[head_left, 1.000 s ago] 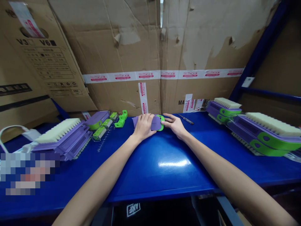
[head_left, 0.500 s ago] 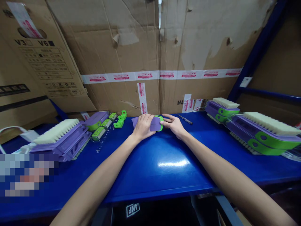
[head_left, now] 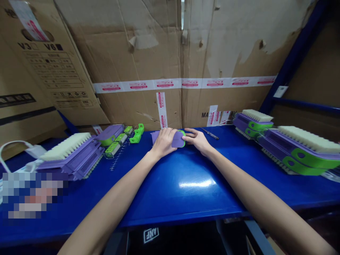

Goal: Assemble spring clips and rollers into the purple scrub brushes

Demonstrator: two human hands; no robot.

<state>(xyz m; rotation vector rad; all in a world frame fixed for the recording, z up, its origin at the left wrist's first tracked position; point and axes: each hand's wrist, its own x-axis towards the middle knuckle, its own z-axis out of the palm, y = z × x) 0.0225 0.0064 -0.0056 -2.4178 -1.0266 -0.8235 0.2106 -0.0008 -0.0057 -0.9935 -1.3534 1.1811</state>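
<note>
A purple plastic part (head_left: pixel 177 140) with a green piece (head_left: pixel 182 132) at its right end lies at the back of the blue table (head_left: pixel 186 184), close to the cardboard boxes. My left hand (head_left: pixel 164 141) lies over its left side with the fingers curled down on it. From the right, my right hand (head_left: pixel 198 140) meets the green end, thumb and fingers pressed against it. Both arms stretch far forward across the table.
Purple brushes with white bristles (head_left: pixel 70 154) lie at the left, beside green-and-purple parts (head_left: pixel 117 140), green clips (head_left: pixel 136 134) and a thin spring (head_left: pixel 119 156). Finished purple-and-green brushes (head_left: pixel 292 147) are stacked at the right. A small screwdriver (head_left: pixel 211 134) lies behind my right hand. Cardboard boxes (head_left: pixel 170 60) wall the back.
Hardly anything has moved. The purple part now covers more of the green piece, and both hands stay pressed on it.
</note>
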